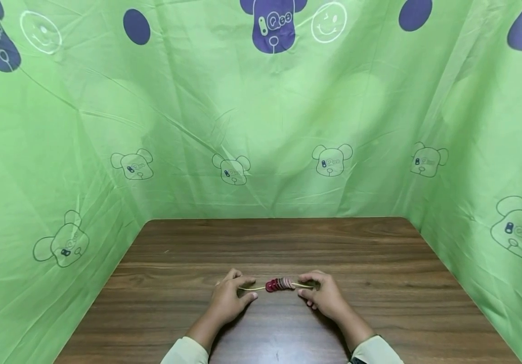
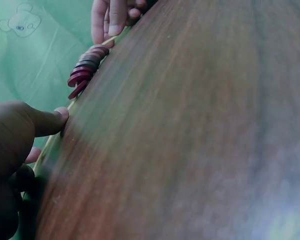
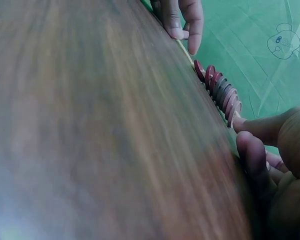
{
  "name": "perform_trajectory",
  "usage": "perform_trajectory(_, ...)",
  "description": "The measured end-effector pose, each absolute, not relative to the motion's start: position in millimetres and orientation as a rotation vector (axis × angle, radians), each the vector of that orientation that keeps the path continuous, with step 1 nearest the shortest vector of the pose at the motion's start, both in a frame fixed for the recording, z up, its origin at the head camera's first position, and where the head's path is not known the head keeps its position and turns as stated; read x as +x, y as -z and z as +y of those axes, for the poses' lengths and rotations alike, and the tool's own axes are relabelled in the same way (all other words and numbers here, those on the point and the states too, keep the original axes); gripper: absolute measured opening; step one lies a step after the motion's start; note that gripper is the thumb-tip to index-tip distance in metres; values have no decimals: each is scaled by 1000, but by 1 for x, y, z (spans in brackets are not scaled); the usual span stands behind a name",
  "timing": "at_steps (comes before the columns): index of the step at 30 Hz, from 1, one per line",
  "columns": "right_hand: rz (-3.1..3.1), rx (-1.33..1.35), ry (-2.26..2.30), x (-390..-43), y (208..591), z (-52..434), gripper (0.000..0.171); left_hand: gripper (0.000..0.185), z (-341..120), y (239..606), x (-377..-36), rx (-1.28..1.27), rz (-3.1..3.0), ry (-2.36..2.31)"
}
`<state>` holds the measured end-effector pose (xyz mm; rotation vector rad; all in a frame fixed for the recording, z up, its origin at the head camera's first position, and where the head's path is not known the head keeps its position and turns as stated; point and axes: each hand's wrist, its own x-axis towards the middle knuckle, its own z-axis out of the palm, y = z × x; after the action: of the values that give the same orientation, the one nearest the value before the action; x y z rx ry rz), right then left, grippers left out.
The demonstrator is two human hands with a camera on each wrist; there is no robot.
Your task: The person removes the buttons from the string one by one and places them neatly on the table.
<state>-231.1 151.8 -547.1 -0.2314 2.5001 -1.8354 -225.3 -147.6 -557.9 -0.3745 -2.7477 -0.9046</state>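
Note:
A pale yellow cord lies across the table between the two hands. Several flat, round, button-like discs are threaded at its middle, dark red at the left, grey-brown, then pink at the right. My left hand is around the cord's left part, thumb and forefinger parted with the cord running between them. On the other side, my right hand is around the right part, its thumb and forefinger also spread. In the right wrist view the pink discs come close to the right thumb. Both cord ends are hidden by the hands.
The brown wood-grain table reaches back to a green printed curtain, which also hangs along the left and right sides. Pale sleeves cover both forearms near the front.

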Motion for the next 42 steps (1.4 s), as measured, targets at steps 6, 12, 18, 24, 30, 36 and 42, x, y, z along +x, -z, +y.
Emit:
perform_trajectory(6, 2543, -180, 1815, -233, 552, 146, 31, 28, -145, 558, -224, -350, -2738, 894)
perform_trajectory(12, 2609, -183, 1755, -236, 554, 143, 25, 23, -141, 560, -225, -292, -2684, 957)
perform_trajectory(18, 2599, -192, 1729, -238, 554, 143, 16, 21, -137, 562, -226, -227, -2644, 999)
perform_trajectory(24, 2604, -202, 1714, -237, 554, 143, 14, 20, -135, 563, -227, -181, -2657, 992)
perform_trajectory(30, 2616, -193, 1699, -236, 553, 142, 9, 15, -133, 563, -226, -184, -2647, 976)
perform_trajectory(36, 2654, -191, 1675, -236, 554, 142, 5, 17, -133, 562, -225, -218, -2649, 904)
perform_trajectory(42, 2641, -197, 1698, -236, 554, 141, 4, 19, -133, 563, -224, -272, -2663, 803)
